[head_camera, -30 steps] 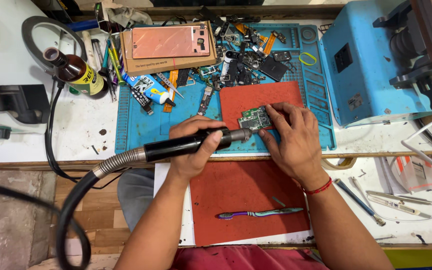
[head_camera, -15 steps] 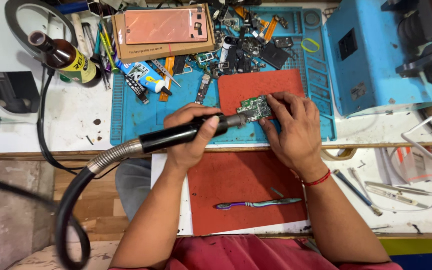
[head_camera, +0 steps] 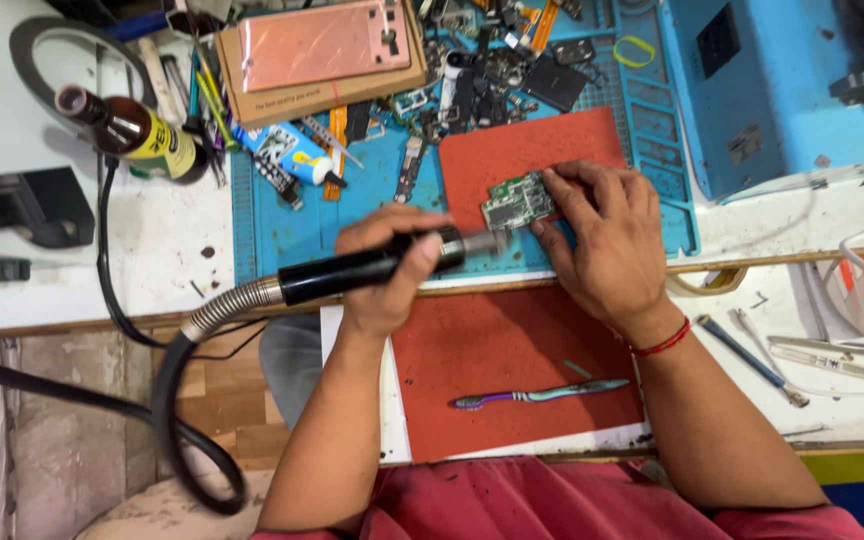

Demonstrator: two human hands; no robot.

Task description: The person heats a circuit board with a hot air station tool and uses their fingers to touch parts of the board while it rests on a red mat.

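Note:
My left hand [head_camera: 388, 270] grips a black hot-air wand [head_camera: 352, 270] with a ribbed metal hose, its silver nozzle aimed at a small green circuit board [head_camera: 515, 202]. The board rests on a red pad [head_camera: 512, 155] laid on a blue work mat [head_camera: 282, 225]. My right hand [head_camera: 607, 235] presses on the board's right edge, fingers spread over it, a red thread around the wrist.
A larger red mat [head_camera: 512, 350] with a toothbrush [head_camera: 542, 395] lies near me. A brown bottle [head_camera: 132, 130], a box holding a pink phone back [head_camera: 317, 50], loose phone parts [head_camera: 492, 60], a blue machine [head_camera: 782, 80] and tweezers [head_camera: 822, 355] surround the mat.
The view has shifted slightly downward. Both hands stay at the board, the wand nozzle still pointing at it.

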